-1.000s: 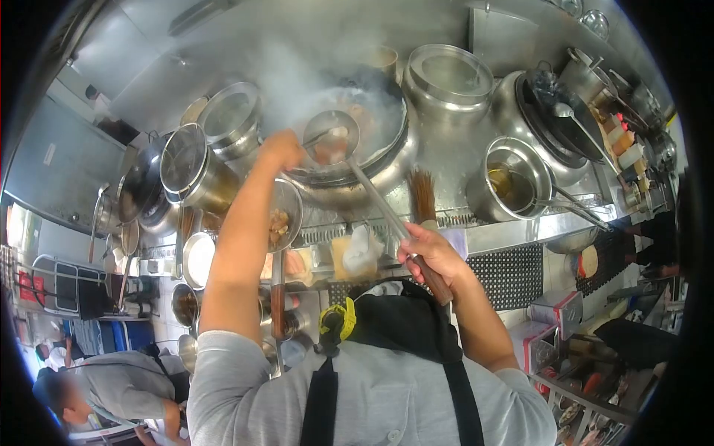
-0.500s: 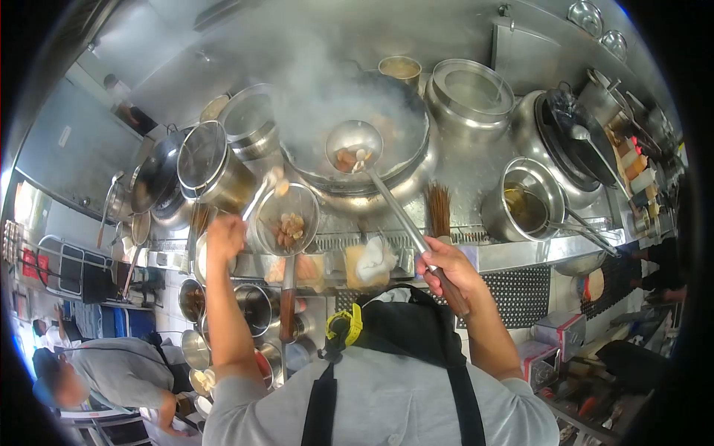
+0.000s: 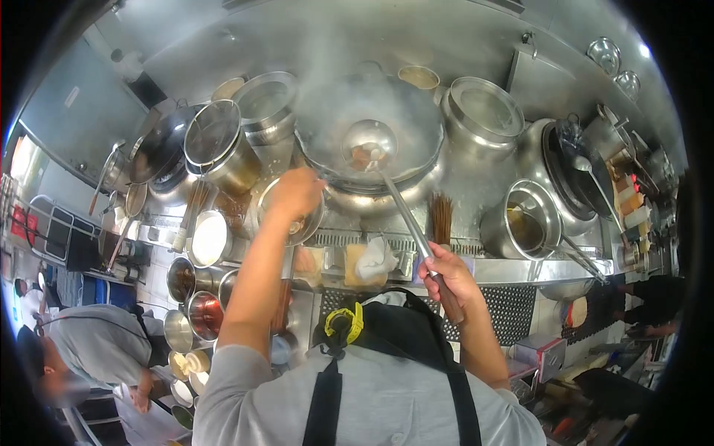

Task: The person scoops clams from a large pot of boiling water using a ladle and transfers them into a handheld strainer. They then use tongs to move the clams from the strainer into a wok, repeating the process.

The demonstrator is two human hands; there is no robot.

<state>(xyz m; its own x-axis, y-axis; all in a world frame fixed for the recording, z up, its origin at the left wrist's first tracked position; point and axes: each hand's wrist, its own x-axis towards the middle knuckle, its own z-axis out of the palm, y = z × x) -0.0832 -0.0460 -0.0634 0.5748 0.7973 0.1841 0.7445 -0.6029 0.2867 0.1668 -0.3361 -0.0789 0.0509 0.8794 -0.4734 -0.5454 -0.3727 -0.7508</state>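
Observation:
My right hand is wrapped round the wooden grip of a long-handled ladle. The ladle's wide bowl sits inside the wok and has brown and pale food pieces in it. Thin steam hangs over the wok. My left hand is closed above a round mesh strainer, covering much of it; whatever the fingers hold is hidden. Beneath my left forearm, the strainer's wooden handle points towards me.
Left of the wok stand a steel pot topped with a strainer and a white bowl. A bamboo brush and a pot of liquid are on the right. A co-worker bends at lower left, near several containers.
My left hand has moved right, over the strainer; the blurred pale utensil seen at it earlier no longer shows. My right hand keeps its grip on the ladle. The view has shifted slightly.

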